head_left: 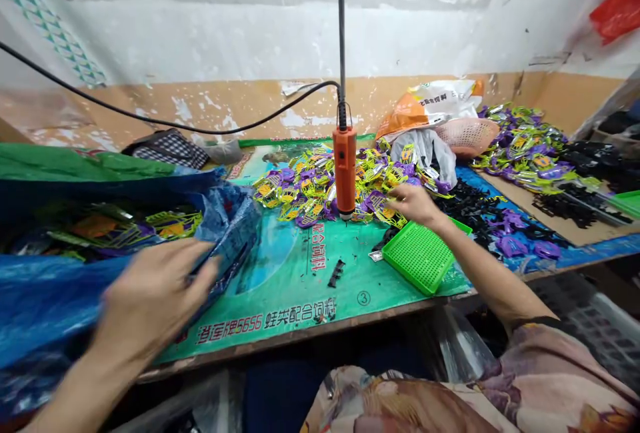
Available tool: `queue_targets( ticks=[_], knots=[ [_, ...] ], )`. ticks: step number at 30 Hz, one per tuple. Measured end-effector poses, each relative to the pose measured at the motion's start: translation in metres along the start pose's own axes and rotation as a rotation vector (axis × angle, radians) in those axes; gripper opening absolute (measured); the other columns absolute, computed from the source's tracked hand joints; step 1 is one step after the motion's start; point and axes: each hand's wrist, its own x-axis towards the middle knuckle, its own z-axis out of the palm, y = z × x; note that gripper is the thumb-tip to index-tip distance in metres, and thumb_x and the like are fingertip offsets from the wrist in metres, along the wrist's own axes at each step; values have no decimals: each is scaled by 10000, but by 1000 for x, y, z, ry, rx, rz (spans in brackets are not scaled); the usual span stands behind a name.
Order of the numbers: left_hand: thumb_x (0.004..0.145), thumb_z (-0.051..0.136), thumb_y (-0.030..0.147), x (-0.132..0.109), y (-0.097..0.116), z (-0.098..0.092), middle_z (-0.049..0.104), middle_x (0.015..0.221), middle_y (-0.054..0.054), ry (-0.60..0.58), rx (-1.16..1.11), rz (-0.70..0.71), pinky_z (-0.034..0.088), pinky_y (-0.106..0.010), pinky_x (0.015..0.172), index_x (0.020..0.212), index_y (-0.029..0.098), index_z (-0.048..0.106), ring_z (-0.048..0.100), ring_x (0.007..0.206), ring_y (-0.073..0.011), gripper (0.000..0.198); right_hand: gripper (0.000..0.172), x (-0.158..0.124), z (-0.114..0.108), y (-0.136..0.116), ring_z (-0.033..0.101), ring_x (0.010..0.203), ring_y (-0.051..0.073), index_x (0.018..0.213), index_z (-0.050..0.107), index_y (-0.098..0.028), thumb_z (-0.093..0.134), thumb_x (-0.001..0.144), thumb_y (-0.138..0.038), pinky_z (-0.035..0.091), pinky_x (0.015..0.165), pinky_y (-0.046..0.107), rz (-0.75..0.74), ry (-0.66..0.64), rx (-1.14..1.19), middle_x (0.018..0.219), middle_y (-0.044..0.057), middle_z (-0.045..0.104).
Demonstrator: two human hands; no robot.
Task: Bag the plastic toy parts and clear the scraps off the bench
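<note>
The right hand (pixel 415 205) pinches a plastic part (pixel 391 216) at the pile (pixel 310 186) edge, green tray (pixel 417 256) just below the grip, while the blurred left hand (pixel 155 300), grip unreadable, apparently steadies the blue bag (pixel 50 300).

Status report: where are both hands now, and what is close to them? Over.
Left hand on blue bag, blurred, grip unclear. Right hand touching parts pile, grip unclear. Orange tool hangs beside it, green tray under the forearm.
</note>
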Motion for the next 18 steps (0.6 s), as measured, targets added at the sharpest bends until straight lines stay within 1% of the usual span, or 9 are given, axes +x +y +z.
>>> queue_targets(
  ticks=[1, 3, 5, 7, 9, 12, 13, 15, 18],
  knots=[
    [820, 581, 528, 9, 6, 30, 728, 1137, 15, -45, 16, 20, 485, -508, 1072, 975, 370, 727, 627, 1167, -331, 265, 286, 13, -4, 31, 613, 1062, 253, 1116, 733, -172, 625, 864, -256, 470, 927, 371, 117, 74, -106, 1115, 118, 681],
    [799, 520, 511, 28, 14, 87, 751, 1067, -58, -196, -5, 49, 522, -504, 1011, 941, 287, 724, 677, 1053, -327, 335, 437, 38, -10, 82, 543, 1191, 318, 1263, 662, -147, 636, 841, -254, 444, 970, 415, 299, 130, -288, 1264, 192, 599],
    [797, 501, 507, 45, 18, 133, 739, 1139, -94, -310, -47, 52, 510, -484, 1034, 1001, 250, 715, 670, 1095, -320, 392, 632, 56, -12, 119, 477, 1270, 372, 1413, 533, -155, 668, 804, -257, 423, 991, 467, 442, 108, -386, 1360, 233, 521],
    [812, 505, 494, 61, 22, 168, 708, 1226, -115, -350, -68, 55, 476, -476, 1080, 1109, 224, 693, 638, 1176, -319, 444, 762, 67, -9, 143, 459, 1293, 399, 1489, 420, -170, 687, 782, -264, 411, 998, 512, 536, 56, -402, 1379, 244, 505],
    [833, 526, 475, 76, 29, 195, 666, 1309, -128, -356, -85, 83, 437, -473, 1122, 1234, 202, 646, 594, 1252, -318, 500, 745, 72, -2, 155, 491, 1270, 395, 1490, 394, -163, 665, 805, -274, 401, 999, 543, 572, 25, -379, 1326, 233, 557],
    [833, 603, 449, 100, 46, 227, 583, 1418, -146, -370, -98, 144, 375, -472, 1170, 1371, 184, 550, 513, 1349, -322, 602, 554, 73, 5, 164, 570, 1184, 368, 1390, 505, -150, 607, 874, -323, 395, 995, 554, 567, 71, -339, 1194, 204, 651],
    [829, 628, 453, 107, 51, 236, 550, 1452, -155, -377, -90, 148, 354, -479, 1182, 1407, 181, 515, 480, 1379, -330, 649, 508, 72, 5, 166, 591, 1154, 359, 1344, 551, -153, 605, 884, -362, 405, 988, 538, 566, 120, -312, 1160, 195, 671],
    [816, 665, 500, 119, 61, 253, 471, 1518, -179, -393, -56, 117, 315, -507, 1194, 1475, 172, 441, 407, 1429, -362, 769, 495, 73, -1, 170, 624, 1091, 334, 1264, 623, -154, 650, 852, -426, 448, 948, 474, 571, 259, -199, 1108, 172, 696],
    [776, 692, 625, 131, 72, 272, 360, 1589, -204, -422, -14, 22, 287, -567, 1180, 1553, 178, 328, 344, 1451, -431, 968, 501, 83, -16, 177, 658, 952, 271, 1199, 664, -101, 714, 765, -348, 513, 814, 365, 569, 488, 151, 1034, 128, 706]
  ],
)
